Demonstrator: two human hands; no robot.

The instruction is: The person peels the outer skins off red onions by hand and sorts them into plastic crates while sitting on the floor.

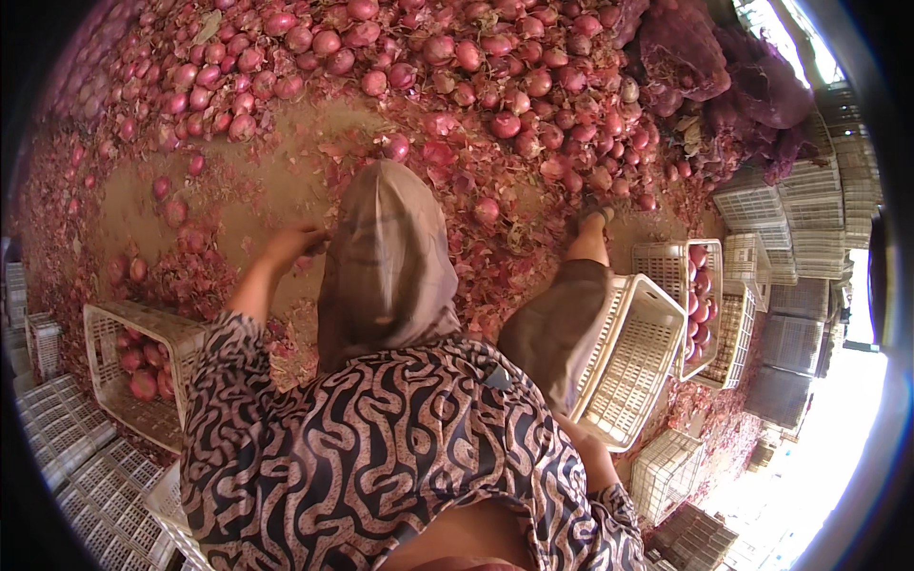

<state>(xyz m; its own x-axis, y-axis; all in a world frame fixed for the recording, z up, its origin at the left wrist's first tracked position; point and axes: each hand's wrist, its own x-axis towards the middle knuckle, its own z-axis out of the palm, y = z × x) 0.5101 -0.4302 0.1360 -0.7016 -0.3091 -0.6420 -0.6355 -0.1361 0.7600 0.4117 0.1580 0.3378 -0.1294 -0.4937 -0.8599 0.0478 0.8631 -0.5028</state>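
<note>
My left hand [295,244] hovers beside my raised knee, which is under brown cloth [385,264]. Its fingers are loosely bent and somewhat apart, and nothing shows in them. My right forearm reaches down between my patterned top and an empty pale plastic crate [632,364]; that hand is hidden behind the leg and crate. In front of me, red onions [505,125] lie heaped on the ground among loose papery skins [493,285]. One onion [395,147] lies just beyond the knee. At my left stands a tilted-looking crate [143,317] with several red onions [143,384] inside.
To the right, another crate [660,257] holds onions, with a wire-like crate [668,475] nearby. Stacked crates [810,200] line the far right, and more [64,428] stand at lower left. Purple mesh sacks [685,53] lie at upper right. My foot [596,221] rests near the heap.
</note>
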